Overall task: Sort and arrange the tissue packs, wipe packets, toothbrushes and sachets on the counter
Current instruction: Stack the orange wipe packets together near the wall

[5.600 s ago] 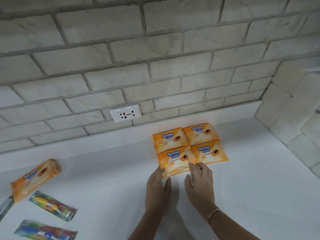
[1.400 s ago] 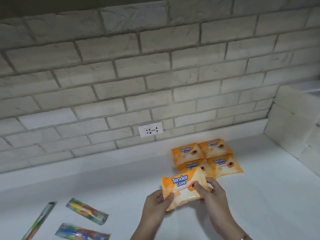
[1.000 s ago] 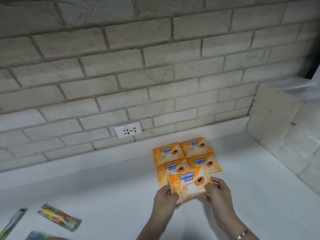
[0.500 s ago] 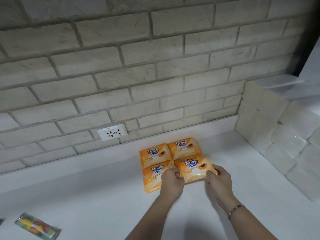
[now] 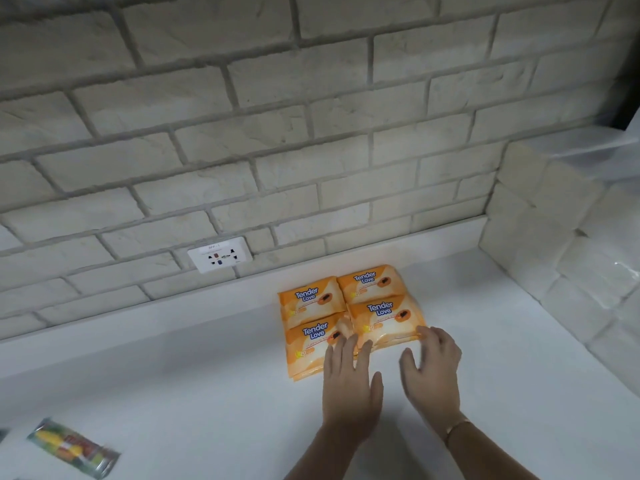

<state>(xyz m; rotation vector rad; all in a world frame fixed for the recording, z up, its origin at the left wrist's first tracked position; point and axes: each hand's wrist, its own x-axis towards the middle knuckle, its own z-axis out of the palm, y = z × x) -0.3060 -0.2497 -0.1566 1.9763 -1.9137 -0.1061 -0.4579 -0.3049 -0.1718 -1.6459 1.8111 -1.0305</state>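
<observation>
"Tender Love" on 4 orange wipe packs (image 5: 346, 317); "20" on front-left pack.

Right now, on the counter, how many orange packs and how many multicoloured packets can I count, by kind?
Orange Tender Love packs: 4 labelled faces showing; any pack underneath is hidden.
Multicoloured packet: 1, near the left edge.
Total: 5 in view.
</observation>
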